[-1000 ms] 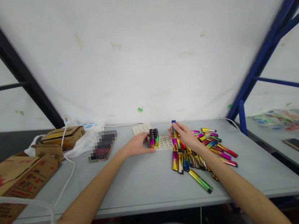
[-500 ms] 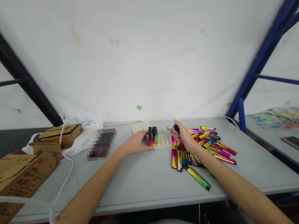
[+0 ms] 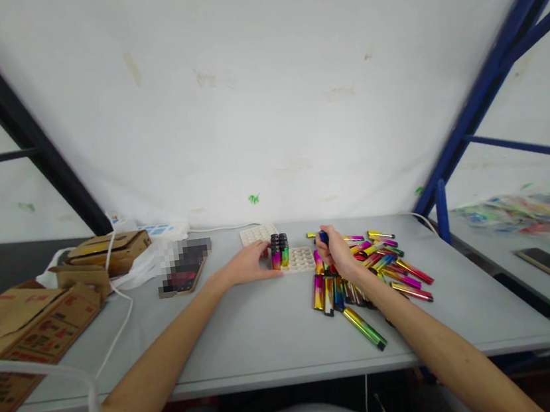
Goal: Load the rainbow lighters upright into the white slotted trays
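A white tray with round holes (image 3: 302,261) lies on the grey table (image 3: 250,329); several rainbow-coloured lighters (image 3: 279,252) stand upright in its left end. My left hand (image 3: 249,264) rests against the tray's left side, fingers touching the standing lighters. My right hand (image 3: 335,257) is closed round a lighter with a blue end (image 3: 324,237), held just right of the tray. Under and to the right of that hand lies a loose pile of metallic lighters (image 3: 373,271).
A second white tray (image 3: 257,234) lies behind the first. A blurred flat object (image 3: 185,266) sits at mid-left, with cardboard boxes (image 3: 29,323), a white cable (image 3: 116,299) and a power strip (image 3: 160,231) further left. A blue frame post (image 3: 441,212) stands at the right rear.
My right hand has turned the blue-ended lighter from upright to tucked into its closed fingers and drawn slightly right of the tray. My left hand has stayed at the tray.
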`<action>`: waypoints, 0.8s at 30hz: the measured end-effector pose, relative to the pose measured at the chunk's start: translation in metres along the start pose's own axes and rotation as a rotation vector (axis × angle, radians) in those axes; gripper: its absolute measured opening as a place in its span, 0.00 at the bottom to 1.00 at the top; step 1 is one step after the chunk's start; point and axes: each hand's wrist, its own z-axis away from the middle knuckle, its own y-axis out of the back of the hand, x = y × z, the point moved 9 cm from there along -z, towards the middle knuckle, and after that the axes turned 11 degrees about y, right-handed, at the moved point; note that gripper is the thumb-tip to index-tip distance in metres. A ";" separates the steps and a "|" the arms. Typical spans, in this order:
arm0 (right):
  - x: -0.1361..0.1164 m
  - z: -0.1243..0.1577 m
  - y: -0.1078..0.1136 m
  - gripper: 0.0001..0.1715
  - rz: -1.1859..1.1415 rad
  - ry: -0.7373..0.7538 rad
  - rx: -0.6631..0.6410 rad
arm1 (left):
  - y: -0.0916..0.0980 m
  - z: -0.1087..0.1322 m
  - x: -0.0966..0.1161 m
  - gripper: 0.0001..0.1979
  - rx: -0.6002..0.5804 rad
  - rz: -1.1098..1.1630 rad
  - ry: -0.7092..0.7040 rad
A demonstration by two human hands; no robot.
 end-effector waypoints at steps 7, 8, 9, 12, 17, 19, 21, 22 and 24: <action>-0.001 0.003 -0.004 0.28 -0.026 0.007 0.035 | 0.000 0.000 -0.001 0.32 -0.006 -0.016 0.008; -0.001 0.003 -0.004 0.28 -0.020 0.018 0.026 | 0.000 0.000 -0.001 0.32 -0.005 -0.017 0.007; -0.001 0.003 -0.005 0.27 -0.014 0.027 0.017 | 0.000 0.000 -0.001 0.32 -0.002 -0.017 0.006; -0.001 0.002 -0.004 0.27 -0.002 0.037 0.000 | 0.000 0.000 -0.001 0.32 0.010 -0.012 0.002; 0.001 0.002 -0.004 0.32 -0.018 0.017 0.001 | 0.000 0.000 -0.002 0.32 0.009 -0.009 -0.001; -0.002 0.002 -0.009 0.34 -0.045 0.030 -0.045 | 0.000 0.000 -0.002 0.32 0.013 -0.012 -0.003; -0.009 0.002 -0.016 0.35 -0.053 0.090 -0.120 | 0.000 -0.001 -0.002 0.32 0.016 -0.011 -0.001; -0.014 0.002 -0.019 0.34 -0.028 0.133 -0.151 | 0.000 -0.001 -0.002 0.32 0.015 -0.007 0.001; -0.022 0.003 -0.022 0.32 0.112 0.218 -0.202 | 0.000 -0.001 -0.002 0.32 0.010 0.005 0.003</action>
